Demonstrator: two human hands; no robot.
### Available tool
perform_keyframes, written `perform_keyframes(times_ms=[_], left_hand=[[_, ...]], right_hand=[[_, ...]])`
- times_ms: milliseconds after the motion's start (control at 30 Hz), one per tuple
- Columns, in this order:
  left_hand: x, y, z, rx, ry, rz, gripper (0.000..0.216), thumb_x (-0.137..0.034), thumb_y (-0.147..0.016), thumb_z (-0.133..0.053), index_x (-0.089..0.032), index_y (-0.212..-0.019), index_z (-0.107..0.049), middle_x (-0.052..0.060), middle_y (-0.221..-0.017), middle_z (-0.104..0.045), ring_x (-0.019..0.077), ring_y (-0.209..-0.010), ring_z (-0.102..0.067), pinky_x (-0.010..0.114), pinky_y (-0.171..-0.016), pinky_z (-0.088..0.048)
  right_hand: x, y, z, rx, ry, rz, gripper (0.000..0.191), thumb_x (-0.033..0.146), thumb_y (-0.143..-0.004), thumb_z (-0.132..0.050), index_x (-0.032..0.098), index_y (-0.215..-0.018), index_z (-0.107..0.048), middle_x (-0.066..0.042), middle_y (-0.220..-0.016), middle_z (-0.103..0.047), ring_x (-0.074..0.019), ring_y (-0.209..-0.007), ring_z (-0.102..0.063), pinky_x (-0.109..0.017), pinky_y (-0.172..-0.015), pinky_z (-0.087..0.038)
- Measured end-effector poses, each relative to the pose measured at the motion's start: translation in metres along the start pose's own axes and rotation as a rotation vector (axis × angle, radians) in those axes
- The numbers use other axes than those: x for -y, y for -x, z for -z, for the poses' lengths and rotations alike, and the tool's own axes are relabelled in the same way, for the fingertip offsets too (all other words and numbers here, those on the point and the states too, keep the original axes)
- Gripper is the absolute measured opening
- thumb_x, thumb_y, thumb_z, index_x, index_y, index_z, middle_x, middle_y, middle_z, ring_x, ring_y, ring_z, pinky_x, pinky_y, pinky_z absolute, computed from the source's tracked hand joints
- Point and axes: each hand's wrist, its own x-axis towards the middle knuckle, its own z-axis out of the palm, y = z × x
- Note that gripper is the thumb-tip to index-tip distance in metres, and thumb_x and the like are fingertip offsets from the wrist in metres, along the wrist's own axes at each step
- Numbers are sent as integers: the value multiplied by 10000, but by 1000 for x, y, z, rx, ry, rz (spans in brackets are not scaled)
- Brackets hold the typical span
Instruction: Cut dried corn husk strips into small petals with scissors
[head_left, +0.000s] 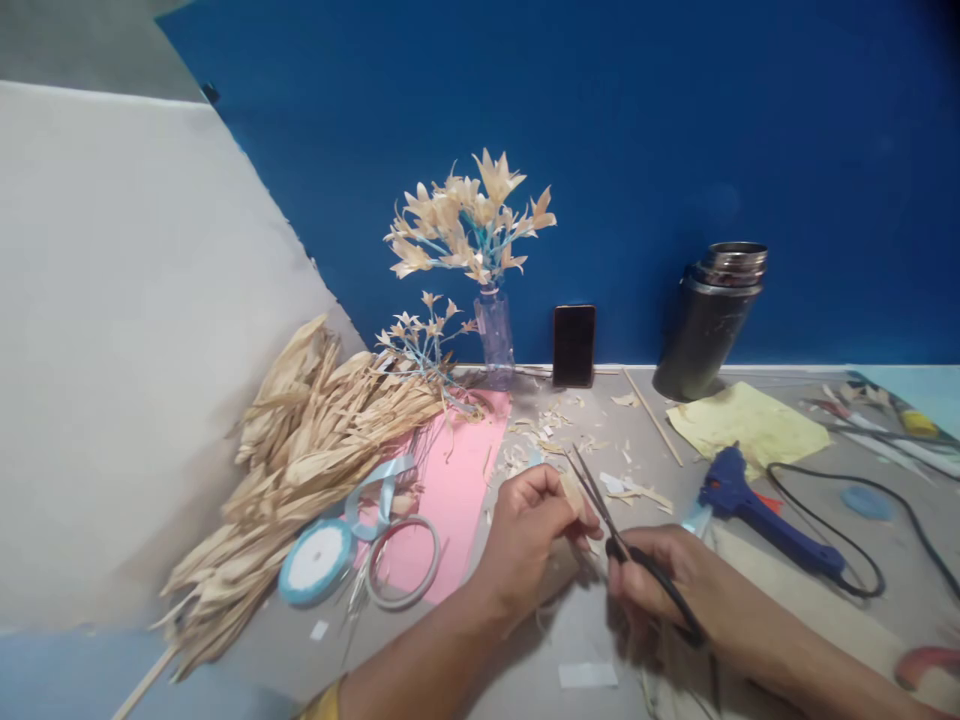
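Note:
My left hand [529, 525] is closed in a pinch on a small pale piece of dried husk [573, 493], held just above the table. My right hand [667, 580] grips black-handled scissors [607, 515], whose open blades point up and left and touch the husk piece. Pale cuttings [559, 430] lie scattered on the grey table [645, 450] beyond my hands.
A heap of dried husks [300, 470] lies at left beside a pink sheet [450, 490], a light blue ribbon spool [316, 560] and a ring [405, 562]. A vase of husk flowers [491, 330], a phone [574, 345], a dark flask [709, 320], yellow paper [750, 425] and a blue glue gun [757, 510] with its cord stand behind and right.

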Motion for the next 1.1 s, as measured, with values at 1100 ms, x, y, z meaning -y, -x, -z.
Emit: perform_keyframes(times_ms=[1100], left_hand=[[9,1,5,230,-46,231,145,-252,-671,-689,-173,-686,-569,-41,-479,-501,82,-415,-467,202,-458,-315]], right_hand=[[7,4,3,-462,-191,33,348,428,-632,-800,173,-801,-632,23,-627,-563,-123,-547,-470,-243,-503,-416]])
